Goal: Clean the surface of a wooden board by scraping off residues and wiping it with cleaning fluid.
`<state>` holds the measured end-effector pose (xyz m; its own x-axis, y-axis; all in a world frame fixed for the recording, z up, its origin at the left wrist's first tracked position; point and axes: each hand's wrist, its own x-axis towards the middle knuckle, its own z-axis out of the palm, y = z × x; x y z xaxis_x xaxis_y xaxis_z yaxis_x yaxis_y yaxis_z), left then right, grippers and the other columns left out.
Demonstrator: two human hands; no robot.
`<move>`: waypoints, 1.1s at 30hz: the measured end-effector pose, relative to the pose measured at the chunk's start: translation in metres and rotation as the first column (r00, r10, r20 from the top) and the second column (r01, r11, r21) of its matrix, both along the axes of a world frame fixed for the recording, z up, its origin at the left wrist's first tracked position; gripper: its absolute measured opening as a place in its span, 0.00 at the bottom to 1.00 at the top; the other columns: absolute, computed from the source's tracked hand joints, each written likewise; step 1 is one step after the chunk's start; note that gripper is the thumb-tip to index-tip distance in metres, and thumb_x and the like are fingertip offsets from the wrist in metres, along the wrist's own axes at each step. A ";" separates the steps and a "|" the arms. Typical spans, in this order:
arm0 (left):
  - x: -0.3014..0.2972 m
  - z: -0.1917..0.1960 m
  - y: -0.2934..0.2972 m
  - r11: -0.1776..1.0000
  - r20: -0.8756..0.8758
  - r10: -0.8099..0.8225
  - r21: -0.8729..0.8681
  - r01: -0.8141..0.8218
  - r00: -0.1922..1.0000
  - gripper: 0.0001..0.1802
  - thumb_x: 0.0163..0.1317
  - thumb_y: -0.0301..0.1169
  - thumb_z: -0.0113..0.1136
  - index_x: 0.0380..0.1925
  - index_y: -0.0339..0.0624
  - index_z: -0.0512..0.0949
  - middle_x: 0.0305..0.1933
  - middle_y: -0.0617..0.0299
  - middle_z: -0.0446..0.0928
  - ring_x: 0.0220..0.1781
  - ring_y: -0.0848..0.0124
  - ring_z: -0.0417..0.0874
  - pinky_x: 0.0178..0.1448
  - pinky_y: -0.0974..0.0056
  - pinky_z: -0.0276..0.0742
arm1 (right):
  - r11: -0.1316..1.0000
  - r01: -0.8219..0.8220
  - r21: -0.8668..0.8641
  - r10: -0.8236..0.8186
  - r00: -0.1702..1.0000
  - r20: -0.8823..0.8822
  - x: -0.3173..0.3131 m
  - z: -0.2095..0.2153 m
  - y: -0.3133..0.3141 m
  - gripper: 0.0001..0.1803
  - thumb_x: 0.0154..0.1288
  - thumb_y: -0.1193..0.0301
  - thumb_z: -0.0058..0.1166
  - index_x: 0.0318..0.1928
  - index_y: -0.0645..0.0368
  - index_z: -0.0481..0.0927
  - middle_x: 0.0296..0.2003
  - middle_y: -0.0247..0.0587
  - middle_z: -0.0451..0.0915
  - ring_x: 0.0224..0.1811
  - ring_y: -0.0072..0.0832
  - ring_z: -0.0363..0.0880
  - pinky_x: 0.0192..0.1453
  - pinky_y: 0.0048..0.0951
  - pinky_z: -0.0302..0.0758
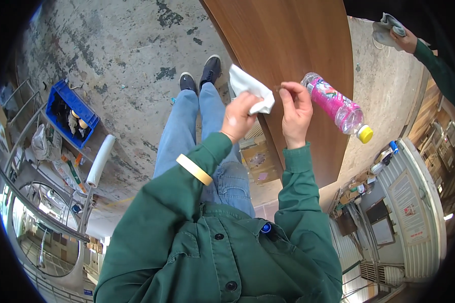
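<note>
My left hand [240, 115] is closed round a crumpled white cloth [252, 87], held in front of me by the edge of a brown wooden board [293, 45]. Just to its right, my right hand [296, 112] is closed with thumb and forefinger together. Something tiny may sit at those fingertips, too small to make out. Beside that hand, on the board, lies a clear plastic bottle [333, 103] with a pink label and a yellow cap. A cream-coloured roll of tape [194, 169] rings my left sleeve.
Another person's hand [403, 40] holds a grey cloth at the upper right. To the left are a blue crate [72, 113] with dark contents, a white roll [101, 160] and a metal-framed cart [40, 217]. Cardboard [260, 160] lies below the board. The concrete floor [121, 55] is stained.
</note>
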<state>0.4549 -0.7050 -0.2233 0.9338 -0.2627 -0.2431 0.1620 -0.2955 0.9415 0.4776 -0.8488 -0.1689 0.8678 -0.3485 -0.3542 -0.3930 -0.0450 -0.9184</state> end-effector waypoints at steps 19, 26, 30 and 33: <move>-0.098 -0.043 0.187 0.975 -0.308 0.117 0.217 -0.050 0.944 0.10 0.58 0.25 0.64 0.40 0.41 0.79 0.39 0.54 0.80 0.41 0.60 0.82 0.47 0.63 0.76 | 0.668 -0.190 -0.719 0.415 0.898 0.148 0.025 -0.056 0.023 0.10 0.51 0.72 0.68 0.34 0.41 0.87 0.35 0.24 0.76 0.43 0.29 0.69 0.52 0.32 0.62; -0.128 -0.041 0.196 0.971 -0.332 0.147 0.227 -0.073 0.932 0.11 0.61 0.27 0.64 0.44 0.39 0.79 0.37 0.61 0.79 0.41 0.71 0.79 0.47 0.67 0.74 | 0.653 -0.244 -0.717 0.415 0.907 0.069 -0.018 -0.048 0.006 0.08 0.52 0.73 0.67 0.33 0.44 0.87 0.35 0.26 0.75 0.41 0.29 0.70 0.50 0.31 0.63; -0.148 -0.046 0.180 0.972 -0.413 0.173 0.217 -0.088 0.894 0.12 0.61 0.27 0.64 0.44 0.39 0.79 0.37 0.62 0.79 0.41 0.73 0.79 0.47 0.67 0.74 | 0.651 -0.225 -0.725 0.446 0.886 0.127 0.020 -0.053 0.014 0.07 0.53 0.72 0.66 0.32 0.43 0.86 0.35 0.25 0.77 0.43 0.29 0.70 0.50 0.32 0.62; -0.160 -0.046 0.165 0.972 -0.435 0.198 0.203 -0.119 0.878 0.11 0.61 0.27 0.63 0.44 0.39 0.79 0.37 0.63 0.79 0.40 0.75 0.78 0.47 0.68 0.73 | 0.661 -0.249 -0.708 0.464 0.877 0.125 0.021 -0.056 0.013 0.07 0.53 0.72 0.66 0.33 0.43 0.86 0.34 0.23 0.76 0.42 0.29 0.70 0.50 0.33 0.61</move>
<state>0.2949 -0.5398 -0.2689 0.7389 -0.0396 -0.6727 0.6132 -0.3744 0.6956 0.4983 -0.8355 -0.2246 0.9933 -0.0363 0.1095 0.0447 -0.7541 -0.6553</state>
